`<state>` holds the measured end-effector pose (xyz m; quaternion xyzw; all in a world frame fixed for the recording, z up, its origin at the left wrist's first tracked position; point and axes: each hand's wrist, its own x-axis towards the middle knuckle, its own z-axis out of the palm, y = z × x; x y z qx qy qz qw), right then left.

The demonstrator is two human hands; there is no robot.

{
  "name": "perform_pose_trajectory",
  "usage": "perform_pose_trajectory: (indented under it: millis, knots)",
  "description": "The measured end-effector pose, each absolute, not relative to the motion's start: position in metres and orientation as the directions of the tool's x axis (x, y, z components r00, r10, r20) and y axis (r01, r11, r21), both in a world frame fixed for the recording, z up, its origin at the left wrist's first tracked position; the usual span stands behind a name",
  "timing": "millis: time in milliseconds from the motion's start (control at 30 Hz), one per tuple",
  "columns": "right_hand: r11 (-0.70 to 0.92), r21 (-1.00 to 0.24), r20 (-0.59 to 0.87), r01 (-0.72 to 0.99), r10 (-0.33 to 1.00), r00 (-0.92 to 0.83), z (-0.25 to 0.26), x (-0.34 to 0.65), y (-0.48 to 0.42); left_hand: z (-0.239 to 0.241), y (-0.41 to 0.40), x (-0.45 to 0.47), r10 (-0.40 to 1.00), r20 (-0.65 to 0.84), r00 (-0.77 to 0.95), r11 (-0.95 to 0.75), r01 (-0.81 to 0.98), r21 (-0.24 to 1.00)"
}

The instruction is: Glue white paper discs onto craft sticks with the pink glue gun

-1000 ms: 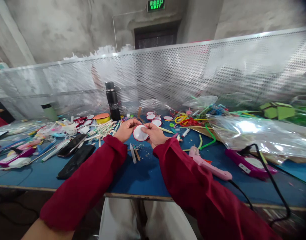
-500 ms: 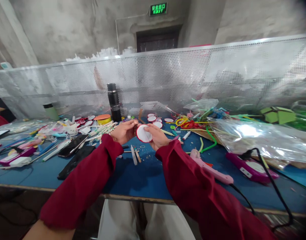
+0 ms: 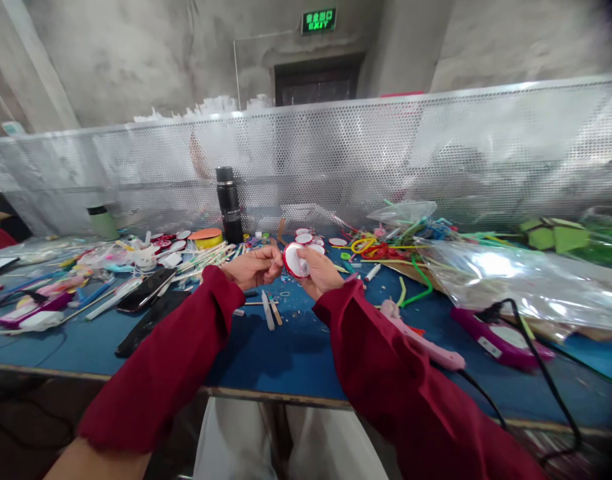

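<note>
My right hand point(image 3: 320, 272) grips a white disc with a red rim point(image 3: 295, 260), thumb lying across its white face. The disc is tilted above the table. Just to its left, my left hand point(image 3: 255, 267) is closed in a pinch close to the red rim; whatever is between its fingertips is too small to make out. Behind the hands lie several similar red-rimmed white discs point(image 3: 337, 242). Below them on the blue table are a white pen-like stick point(image 3: 267, 311) and a flat wooden stick point(image 3: 275, 310).
A black bottle point(image 3: 229, 205) stands at the back by the perforated metal screen point(image 3: 326, 160). To the right are a pink glue gun point(image 3: 426, 343), a purple power strip point(image 3: 501, 340) and clear plastic bags point(image 3: 531, 280). Phones point(image 3: 146, 291) and loose craft pieces crowd the left.
The disc has turned and tilted in my right hand, shifting slightly right and up. My left hand has moved a little right, its fingers now more curled.
</note>
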<state>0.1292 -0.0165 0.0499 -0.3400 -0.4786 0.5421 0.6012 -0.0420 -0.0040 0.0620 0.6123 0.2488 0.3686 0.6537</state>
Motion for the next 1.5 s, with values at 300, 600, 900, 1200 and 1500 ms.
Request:
perform_pose_trajectory:
  millis: [300,600,900,1200,1500]
  knots:
    - [0.176,-0.875,0.254,-0.451,0.960,-0.118,0.055,0.133,-0.022,0.063,0.002,-0.047,0.831,0.231,0.506,-0.157,-0.184,0.970]
    - [0.456,-0.890,0.455,0.001,0.888,-0.074,0.049,0.137,-0.014,0.067,0.008,-0.056,0.939,0.149,0.310,-0.188,0.099,0.977]
    - [0.624,-0.673,0.659,0.397,0.750,-0.061,0.051,0.136,-0.024,0.080,-0.001,-0.054,0.865,0.341,0.368,-0.498,0.547,0.673]
    - [0.623,-0.608,0.723,0.492,0.691,0.018,0.042,0.131,-0.024,0.080,-0.015,-0.041,0.821,0.452,0.349,-0.562,0.634,0.532]
    - [0.775,-0.454,0.865,0.439,0.502,0.009,0.043,0.130,-0.027,0.081,-0.022,-0.034,0.798,0.506,0.329,-0.570,0.685,0.453]
